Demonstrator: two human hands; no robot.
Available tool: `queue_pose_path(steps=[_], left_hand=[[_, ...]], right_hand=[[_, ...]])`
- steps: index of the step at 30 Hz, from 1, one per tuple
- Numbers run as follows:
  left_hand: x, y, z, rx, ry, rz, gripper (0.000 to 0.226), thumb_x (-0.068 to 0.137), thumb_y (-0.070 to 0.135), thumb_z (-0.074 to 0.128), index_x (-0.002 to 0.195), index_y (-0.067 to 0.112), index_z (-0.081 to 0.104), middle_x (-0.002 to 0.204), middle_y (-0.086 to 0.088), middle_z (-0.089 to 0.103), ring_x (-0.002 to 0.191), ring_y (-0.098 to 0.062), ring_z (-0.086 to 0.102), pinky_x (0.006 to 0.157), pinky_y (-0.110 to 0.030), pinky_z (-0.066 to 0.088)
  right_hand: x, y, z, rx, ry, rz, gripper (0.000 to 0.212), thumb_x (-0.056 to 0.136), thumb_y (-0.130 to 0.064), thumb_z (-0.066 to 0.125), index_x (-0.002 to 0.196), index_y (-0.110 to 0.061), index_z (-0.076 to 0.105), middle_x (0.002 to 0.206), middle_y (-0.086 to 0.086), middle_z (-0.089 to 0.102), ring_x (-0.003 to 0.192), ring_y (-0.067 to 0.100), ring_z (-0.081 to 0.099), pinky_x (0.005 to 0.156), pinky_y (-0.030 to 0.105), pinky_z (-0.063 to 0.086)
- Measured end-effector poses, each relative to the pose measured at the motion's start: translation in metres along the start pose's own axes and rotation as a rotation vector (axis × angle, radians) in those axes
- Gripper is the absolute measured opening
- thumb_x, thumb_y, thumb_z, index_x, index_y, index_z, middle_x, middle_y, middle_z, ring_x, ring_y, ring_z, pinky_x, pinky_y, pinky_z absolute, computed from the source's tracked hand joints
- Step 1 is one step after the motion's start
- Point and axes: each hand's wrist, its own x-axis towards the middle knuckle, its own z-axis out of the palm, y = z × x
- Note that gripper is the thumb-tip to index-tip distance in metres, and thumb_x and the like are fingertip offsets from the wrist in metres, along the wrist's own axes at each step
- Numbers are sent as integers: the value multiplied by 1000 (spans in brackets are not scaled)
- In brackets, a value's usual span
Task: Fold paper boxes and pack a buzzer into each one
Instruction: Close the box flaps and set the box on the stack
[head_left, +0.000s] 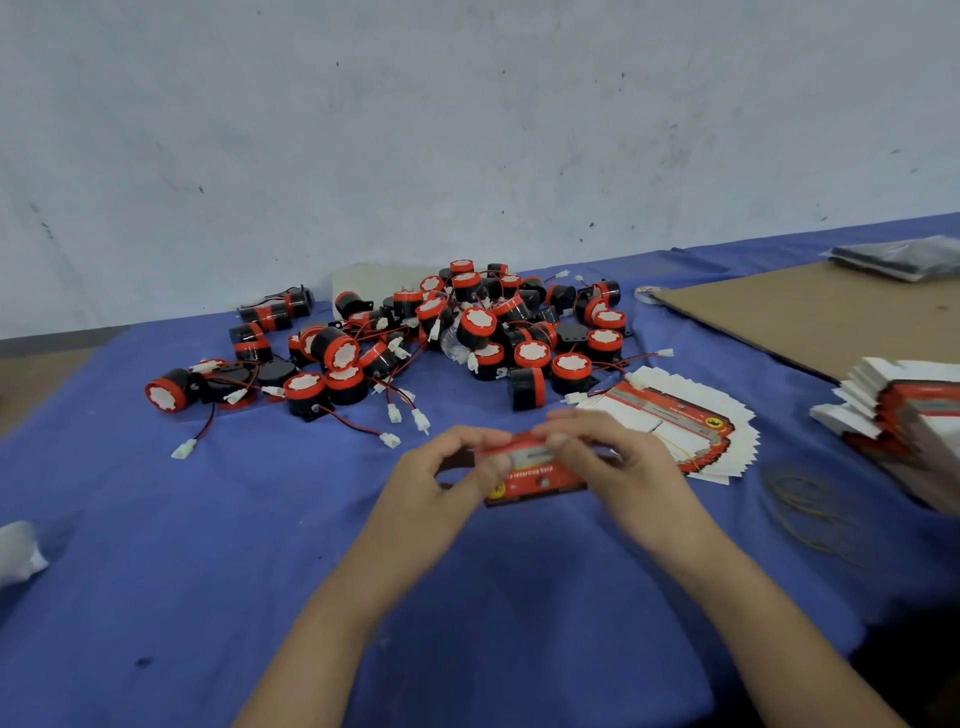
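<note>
Head view: the left hand (441, 470) and the right hand (610, 457) both grip one red paper box (535, 475), fingers curled over its upper edge, on the near side of the buzzer pile (467, 332) over the blue-covered surface (156, 545); whether the box touches the cloth cannot be told. A fan of flat box blanks (691, 415) lies at the pile's near-right edge. Further right of the pile are a taller stack of blanks (904, 410), a cardboard sheet (810, 312) and loose rubber bands (810, 501).
</note>
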Motion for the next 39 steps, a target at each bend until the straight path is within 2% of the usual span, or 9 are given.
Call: queue_pose_path(steps=[5,9,12,18,22,26,31,35,39], left_hand=[[6,29,33,-201,83,-32,9,91,28,70,91,37,72,95,13,74,89,-3,69,78,-21,57],[-1,68,73,-483,170,-128,4,91,23,71,94,25,72,91,8,76,89,-10,70,80,-32,59],[-5,124,114,-709,131,-117,4,92,18,69,95,20,69,88,7,75,84,-10,70,71,-28,59],[-36,287,200,-807,-499,185,17,98,21,63,115,25,65,102,-3,73,103,-17,71,92,-33,58],[-38,308,201,-733,-579,271,22,92,35,65,114,37,66,112,4,69,112,-14,68,88,-32,58],[-19,237,167,-519,-350,254,23,94,41,65,117,40,67,114,11,71,109,-8,68,84,-25,58],[10,123,114,68,4,148,21,102,32,51,119,42,58,112,24,61,99,14,59,82,-19,47],[16,38,75,626,46,-49,42,102,24,49,143,15,45,140,-8,49,124,-29,51,97,-40,44],[12,5,39,753,65,-210,43,104,28,45,145,16,42,141,-13,47,115,-35,54,91,-48,49]], right_hand=[[-8,-33,-4,115,245,-39,15,99,-30,58,98,-30,74,113,-14,67,108,1,62,84,12,47],[-42,-46,-21,381,644,83,41,102,-47,44,138,-31,54,141,-10,55,130,9,53,108,31,44],[-71,-51,-34,479,848,139,33,108,-29,40,136,-21,54,137,1,59,126,18,57,109,40,45],[-111,-34,-43,268,645,300,36,107,-26,42,140,-16,50,139,5,57,130,22,54,111,43,42],[-114,-32,-54,131,656,244,17,106,-37,45,118,-45,54,119,-19,62,113,1,59,90,19,49],[-99,-31,-53,-41,669,108,21,107,-36,39,121,-36,55,118,-14,60,107,-1,57,90,21,47],[-76,-26,-40,-336,606,-28,28,104,-21,40,126,-32,52,123,-12,52,108,2,50,89,24,44],[-50,-17,-26,-611,488,-11,38,101,-16,44,137,-25,48,135,-5,49,120,16,42,101,35,41],[-18,-2,-14,-905,366,140,47,102,-24,44,148,-23,36,148,4,40,131,24,38,107,36,31]])
